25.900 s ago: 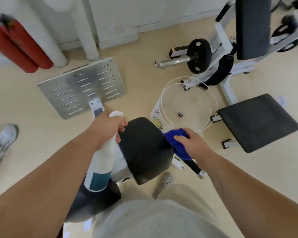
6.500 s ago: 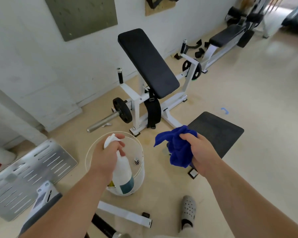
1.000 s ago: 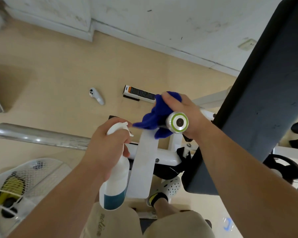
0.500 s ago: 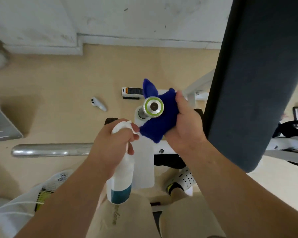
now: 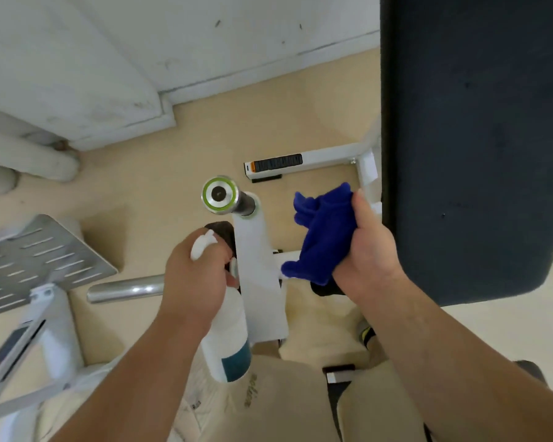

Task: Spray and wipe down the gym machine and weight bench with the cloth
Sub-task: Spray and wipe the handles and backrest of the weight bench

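Note:
I look straight down a white upright post (image 5: 259, 282) of the gym machine, topped by a chrome peg with a green ring (image 5: 220, 195). My left hand (image 5: 195, 275) grips a white spray bottle with a teal band (image 5: 227, 339), just left of the post. My right hand (image 5: 369, 253) holds a bunched blue cloth (image 5: 323, 237) to the right of the post, off the peg. The machine's dark padded backrest (image 5: 473, 148) fills the right side, close to my right hand.
A chrome bar (image 5: 125, 290) lies across the beige floor at the left. A slotted metal plate (image 5: 35, 260) and white frame (image 5: 42, 339) stand at the far left. The machine's white base foot (image 5: 304, 162) runs toward the white wall (image 5: 141, 52).
My right hand has drawn the blue cloth off the chrome peg and moved it right, leaving the peg bare. The view has shifted; my left hand still holds the bottle by the post.

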